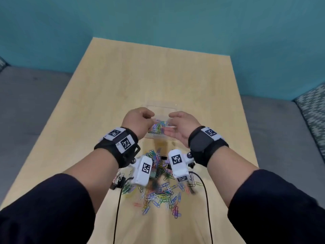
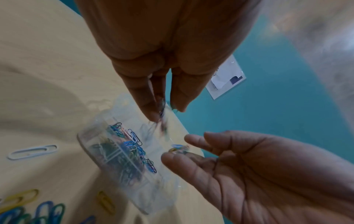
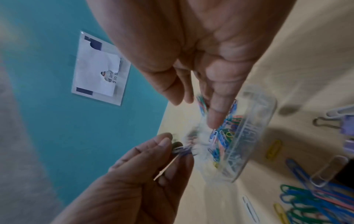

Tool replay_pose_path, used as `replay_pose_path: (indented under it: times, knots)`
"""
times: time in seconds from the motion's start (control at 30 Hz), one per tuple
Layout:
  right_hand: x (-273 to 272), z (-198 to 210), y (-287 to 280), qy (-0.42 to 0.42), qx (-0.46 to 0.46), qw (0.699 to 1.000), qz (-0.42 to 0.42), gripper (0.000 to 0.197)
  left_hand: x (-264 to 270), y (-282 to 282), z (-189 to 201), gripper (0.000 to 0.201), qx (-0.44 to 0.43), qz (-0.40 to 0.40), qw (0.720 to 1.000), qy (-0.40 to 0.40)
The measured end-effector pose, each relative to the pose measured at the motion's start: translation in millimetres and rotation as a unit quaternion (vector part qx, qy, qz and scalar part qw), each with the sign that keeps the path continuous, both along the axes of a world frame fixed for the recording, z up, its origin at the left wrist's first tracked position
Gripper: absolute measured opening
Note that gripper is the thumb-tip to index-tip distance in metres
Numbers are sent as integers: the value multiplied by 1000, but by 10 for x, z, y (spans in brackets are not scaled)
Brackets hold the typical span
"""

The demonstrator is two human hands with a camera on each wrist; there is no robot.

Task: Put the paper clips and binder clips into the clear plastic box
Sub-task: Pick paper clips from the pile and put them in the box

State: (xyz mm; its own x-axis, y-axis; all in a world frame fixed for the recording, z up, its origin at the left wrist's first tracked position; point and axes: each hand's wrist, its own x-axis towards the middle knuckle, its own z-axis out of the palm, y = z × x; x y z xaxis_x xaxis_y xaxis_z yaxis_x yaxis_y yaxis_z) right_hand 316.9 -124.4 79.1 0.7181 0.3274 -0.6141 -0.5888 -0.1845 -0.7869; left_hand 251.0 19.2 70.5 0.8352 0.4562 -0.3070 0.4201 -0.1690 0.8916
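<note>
The clear plastic box stands on the wooden table, partly filled with coloured paper clips. Both hands hover over it. My left hand pinches a small blurred bunch of paper clips between thumb and fingers above the box; the right wrist view shows that left hand low at the left. My right hand is held open with loosely bent fingers, and a few clips sit at its fingertips. A loose pile of clips lies nearer me, with a purple binder clip beside it.
Two black cables run from the wrist cameras over the table's near edge. Grey sofa seats flank the table, and a teal wall with a paper sign stands behind. Bare tabletop lies beyond the box.
</note>
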Motion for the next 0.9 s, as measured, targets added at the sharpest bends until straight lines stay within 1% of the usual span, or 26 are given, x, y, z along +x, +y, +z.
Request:
replay_pose_path:
  times: [0.03, 0.07, 0.1, 0.17, 0.23, 0.3, 0.33, 0.4, 0.47, 0.53, 0.6, 0.63, 0.7, 0.73, 0.8, 0.9]
  knots:
    - [-8, 18, -26, -10, -18, 1000, 21, 18, -26, 13, -9, 12, -1, 8, 1000, -3]
    - [-29, 16, -90, -45, -59, 996, 51, 23, -89, 37, -12, 14, -4, 16, 1000, -3]
    - [-72, 7, -184, -101, -109, 985, 86, 28, -191, 66, -16, 15, -4, 22, 1000, -3]
    - [-230, -50, -442, -213, -182, 947, 157, 31, -509, 117, -59, 13, 33, 12, 999, 9]
    - [-482, -183, -780, -266, -230, 908, 227, 31, -945, 136, -146, 10, 132, -33, 989, 52]
    - [-791, -376, -1149, -303, -285, 862, 289, 32, -1442, 90, -273, 9, 211, -89, 969, 94]
    - [-957, -466, -1329, -324, -309, 837, 316, 34, -1684, 36, -338, 15, 225, -115, 962, 104]
    - [-1259, -653, -1636, -354, -350, 792, 354, 44, -2105, -69, -519, 27, 248, -156, 951, 93]
    - [-1516, -819, -1835, -384, -385, 747, 382, 63, -2386, -205, -673, 47, 293, -207, 930, 86]
    - [-1722, -924, -1885, -404, -404, 713, 407, 81, -2511, -345, -762, 56, 344, -253, 901, 76]
    - [-1882, -1002, -1835, -411, -414, 694, 423, 87, -2535, -490, -811, 62, 374, -286, 881, 42]
    - [-1935, -1036, -1782, -415, -414, 689, 427, 86, -2526, -552, -842, 70, 378, -296, 876, 37]
    - [-1997, -1033, -1615, -427, -412, 682, 427, 82, -2447, -655, -854, 87, 377, -301, 875, 47]
    - [-2006, -1001, -1516, -434, -410, 680, 425, 80, -2387, -698, -848, 90, 378, -301, 874, 56]
    - [-1993, -922, -1318, -454, -399, 677, 420, 78, -2259, -758, -844, 87, 390, -304, 867, 63]
    - [-1919, -862, -1071, -475, -389, 668, 421, 78, -2059, -792, -903, 75, 408, -313, 855, 68]
